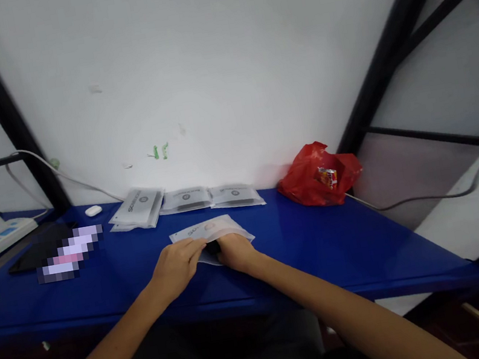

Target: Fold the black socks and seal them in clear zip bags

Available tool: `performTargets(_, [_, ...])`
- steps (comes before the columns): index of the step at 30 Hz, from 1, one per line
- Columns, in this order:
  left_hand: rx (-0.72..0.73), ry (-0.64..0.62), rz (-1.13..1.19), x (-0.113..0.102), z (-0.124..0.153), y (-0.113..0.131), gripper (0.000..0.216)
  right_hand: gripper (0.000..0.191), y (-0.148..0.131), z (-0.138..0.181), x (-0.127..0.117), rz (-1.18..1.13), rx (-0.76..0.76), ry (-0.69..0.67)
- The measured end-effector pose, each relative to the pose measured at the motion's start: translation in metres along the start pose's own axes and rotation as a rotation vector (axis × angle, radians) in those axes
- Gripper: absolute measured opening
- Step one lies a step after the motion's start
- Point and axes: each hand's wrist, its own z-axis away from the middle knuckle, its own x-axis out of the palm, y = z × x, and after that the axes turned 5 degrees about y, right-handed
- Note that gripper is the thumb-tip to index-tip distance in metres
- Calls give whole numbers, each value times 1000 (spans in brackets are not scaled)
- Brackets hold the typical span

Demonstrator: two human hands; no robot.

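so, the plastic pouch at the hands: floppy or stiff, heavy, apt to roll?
Probably floppy: the plastic pouch has a thin, see-through upper sheet draped over the right hand's fingers. Likely light as film, though the dark item at its opening may add weight; that's mostly hidden. Unlikely to roll, given its broad, flat shape.

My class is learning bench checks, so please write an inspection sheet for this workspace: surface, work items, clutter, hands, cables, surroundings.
Surface: blue tabletop, straight near edge.
Work items: translucent printed pouch at the hands, with a dark item; similar pouches in three groups farther back.
Clutter: red plastic bag at right; white case at left.
Hands: left hand at the pouch's edge; right hand partly under its film; exact grips hidden.
Cables: white cable at left, grey cable at right; power strip far left.
Surroundings: white wall, black frame bars both sides.
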Motion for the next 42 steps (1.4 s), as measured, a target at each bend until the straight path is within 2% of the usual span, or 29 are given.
performTargets(5, [-98, 20, 47, -1, 0, -6, 27, 48, -9, 16, -14, -132, -216, 10])
performTargets(9, [-101, -10, -12, -5, 5, -11, 27, 43, -13, 39, -27, -48, -449, 147])
performTargets(11, [-61, -46, -83, -6, 8, -13, 27, 38, -10, 48, -32, 31, -496, 229])
performTargets(14, [34, -133, -215, -6, 14, -13, 27, 34, 0, 55, -35, 115, -456, 267])
performTargets(18, [125, -246, -286, -8, 20, -12, 27, 32, 14, 57, -33, 134, -387, 153])
performTargets(25, [83, -364, -160, -21, 26, -12, 28, 33, 17, 61, -29, 68, -300, 54])
performTargets(30, [117, -427, -224, -16, 28, -14, 29, 34, 16, 65, -33, 52, -314, 14])
performTargets(35, [146, -438, -344, -6, 32, -16, 34, 33, 12, 66, -38, 95, -353, -21])
performTargets(42, [126, -406, -352, -2, 32, -18, 32, 37, 6, 62, -38, 180, -341, -50])
